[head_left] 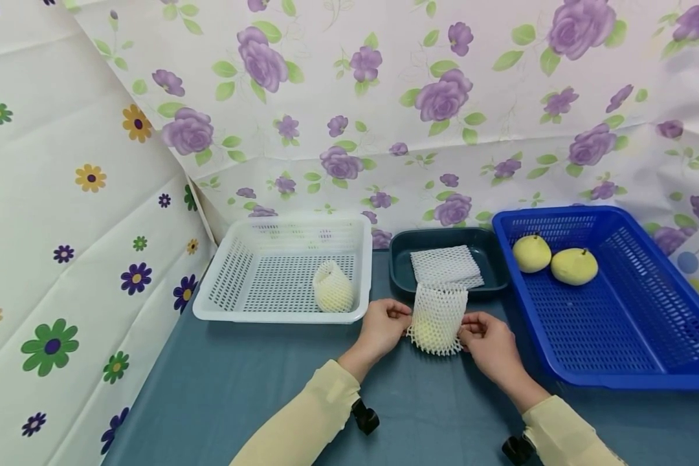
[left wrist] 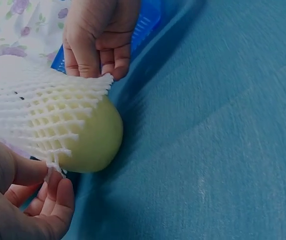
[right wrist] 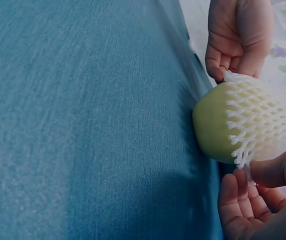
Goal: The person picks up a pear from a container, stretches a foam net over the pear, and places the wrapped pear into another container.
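Observation:
A white foam net sleeve covers most of a yellow-green pear on the table in front of the dark green tray. My left hand pinches the sleeve's lower edge on the left. On the opposite side my right hand pinches the same edge between thumb and fingers. Both wrist views show the pear's rounded end bare beyond the stretched rim. More flat foam net sleeves lie in the dark green tray just behind.
At the left stands a white basket holding a net-wrapped pear. A blue basket on the right contains two bare pears. Behind them hangs a flowered sheet; blue-green cloth covers the table.

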Tool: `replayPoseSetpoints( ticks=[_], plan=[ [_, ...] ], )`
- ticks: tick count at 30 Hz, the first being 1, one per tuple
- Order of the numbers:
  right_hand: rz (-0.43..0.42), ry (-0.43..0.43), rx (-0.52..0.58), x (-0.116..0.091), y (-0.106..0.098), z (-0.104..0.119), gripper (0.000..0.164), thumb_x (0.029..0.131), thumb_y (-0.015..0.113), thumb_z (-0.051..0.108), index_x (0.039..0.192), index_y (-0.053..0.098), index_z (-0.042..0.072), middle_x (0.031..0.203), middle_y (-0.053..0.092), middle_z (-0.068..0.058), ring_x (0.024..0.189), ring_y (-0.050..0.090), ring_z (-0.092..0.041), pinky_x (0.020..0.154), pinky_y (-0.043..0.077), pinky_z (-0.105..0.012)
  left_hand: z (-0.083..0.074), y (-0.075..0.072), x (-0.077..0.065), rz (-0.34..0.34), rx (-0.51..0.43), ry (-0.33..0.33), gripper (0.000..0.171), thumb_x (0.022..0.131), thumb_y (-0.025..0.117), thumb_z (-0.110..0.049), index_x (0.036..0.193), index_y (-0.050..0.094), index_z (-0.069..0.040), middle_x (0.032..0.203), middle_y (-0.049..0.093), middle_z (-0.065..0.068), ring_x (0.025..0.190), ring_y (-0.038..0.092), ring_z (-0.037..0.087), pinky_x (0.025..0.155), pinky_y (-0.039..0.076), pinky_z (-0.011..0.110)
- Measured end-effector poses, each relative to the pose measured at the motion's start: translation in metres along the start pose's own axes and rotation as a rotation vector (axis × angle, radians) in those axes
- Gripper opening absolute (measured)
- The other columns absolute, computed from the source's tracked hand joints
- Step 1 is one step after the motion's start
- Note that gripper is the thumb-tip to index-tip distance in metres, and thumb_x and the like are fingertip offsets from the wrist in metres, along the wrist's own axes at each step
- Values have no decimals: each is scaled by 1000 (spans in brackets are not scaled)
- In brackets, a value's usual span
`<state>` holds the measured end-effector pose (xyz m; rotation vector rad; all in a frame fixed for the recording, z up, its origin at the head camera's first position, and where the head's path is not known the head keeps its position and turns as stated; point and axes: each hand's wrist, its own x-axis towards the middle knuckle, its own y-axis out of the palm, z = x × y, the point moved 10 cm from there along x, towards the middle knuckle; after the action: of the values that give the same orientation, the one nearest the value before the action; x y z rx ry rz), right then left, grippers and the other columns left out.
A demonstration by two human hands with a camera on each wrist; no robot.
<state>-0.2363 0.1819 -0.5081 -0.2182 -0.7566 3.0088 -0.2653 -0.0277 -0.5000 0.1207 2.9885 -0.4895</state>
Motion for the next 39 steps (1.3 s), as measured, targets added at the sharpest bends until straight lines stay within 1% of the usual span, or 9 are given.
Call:
replayPoseSetpoints(
  ticks=[4,7,11,14,18,22,27,32,39],
  plan=[
    [8,-10,-14,0,1,0,20,90,61,16,107,63,6,95,66,-12,74,65,-16,60,53,-23,2,-1,1,-5,42,7,7,83,65,-5,89,69,-3,75,64,6,59,58,10,53,49,23],
    [15,-48,-30,0,0,2,24,90,61,17,113,61,8,103,67,-12,84,65,-18,62,53,-22,2,-2,1,-15,74,19,9,83,66,-7,91,70,-4,77,65,5,63,57,8,57,49,23],
    [44,-148,-32,1,-3,11,36,89,61,11,124,56,10,121,62,-12,103,63,-25,73,53,-23,-4,-6,-2,-37,126,55,18,86,64,-10,102,69,-7,94,68,5,81,61,11,71,51,25],
    [100,-214,4,1,-3,19,47,85,64,6,131,51,10,129,57,-12,114,58,-28,84,54,-33,-13,-8,-8,-39,152,82,26,87,60,-8,112,66,-10,111,67,7,99,63,15,83,51,30],
    [176,-259,5,-1,2,28,67,79,76,16,138,44,12,133,54,-11,122,52,-28,91,50,-46,-27,-4,-17,18,175,118,41,85,58,-1,123,60,-16,125,62,4,115,58,17,90,51,31],
    [205,-271,-39,-2,9,31,84,70,82,34,140,40,13,134,53,-10,124,51,-28,93,48,-49,-39,5,-22,110,169,150,54,79,63,3,130,55,-16,131,58,3,122,54,17,93,50,30],
    [169,-244,-41,1,12,26,81,68,80,47,135,47,16,130,57,-7,120,54,-25,93,49,-46,-36,13,-23,204,141,100,59,77,75,-11,131,53,-16,129,59,2,118,57,16,92,51,33],
    [161,-231,-19,4,15,22,73,67,79,48,129,54,18,124,61,-6,114,59,-23,89,52,-40,-30,14,-20,208,161,82,48,79,75,-23,123,58,-18,119,63,-3,111,60,14,88,52,29],
    [157,-241,-47,2,18,25,71,64,82,45,125,57,17,122,62,-6,111,61,-24,86,53,-39,-29,14,-18,213,188,92,49,76,78,-23,121,60,-16,117,64,-3,107,61,13,84,52,27]
  ],
)
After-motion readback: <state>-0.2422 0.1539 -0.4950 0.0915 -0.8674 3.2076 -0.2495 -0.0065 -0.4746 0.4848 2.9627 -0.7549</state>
